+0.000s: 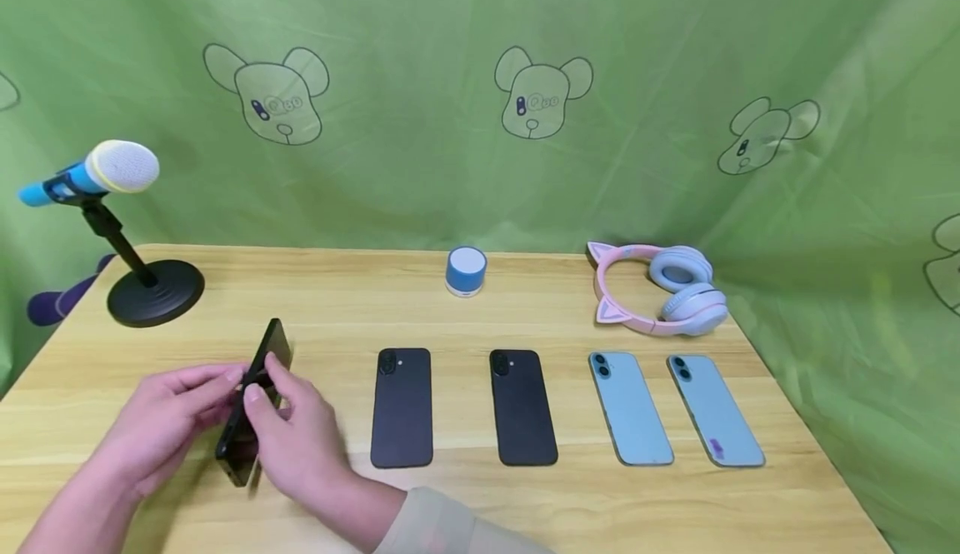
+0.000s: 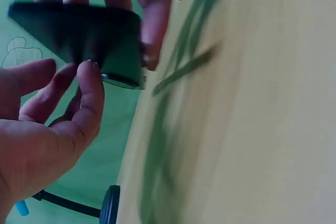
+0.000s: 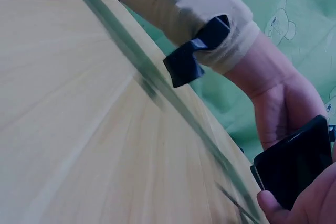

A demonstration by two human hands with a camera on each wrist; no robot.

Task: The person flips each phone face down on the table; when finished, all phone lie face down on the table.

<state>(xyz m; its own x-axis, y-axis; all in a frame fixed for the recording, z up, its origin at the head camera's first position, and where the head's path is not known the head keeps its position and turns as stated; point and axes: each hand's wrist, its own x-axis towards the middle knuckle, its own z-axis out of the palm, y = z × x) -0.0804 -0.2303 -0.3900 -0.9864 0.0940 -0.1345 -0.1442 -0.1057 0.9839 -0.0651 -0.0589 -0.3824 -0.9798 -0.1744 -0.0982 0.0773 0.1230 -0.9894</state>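
At the left of the table, a black phone [image 1: 238, 433] is held up on its long edge between both hands. My left hand [image 1: 161, 421] pinches near the middle of its side, its fingertips meeting at the glossy face in the left wrist view, where the phone [image 2: 79, 30] looks dark and reflective. My right hand [image 1: 300, 437] grips the other side with thumb and fingers; its fingers [image 2: 157, 9] wrap the far edge. What lies between the left fingertips is too small to tell. In the right wrist view the phone [image 3: 294, 166] hides part of the left hand [image 3: 286, 98].
To the right lie two black phones [image 1: 402, 408] [image 1: 523, 408] and two light blue phones [image 1: 632, 408] [image 1: 716, 411], camera side up. Behind them stand a blue speaker [image 1: 466, 272] and pink cat-ear headphones [image 1: 637, 287]. A microphone [image 1: 120, 167] on a round-based stand [image 1: 156, 291] is at the back left.
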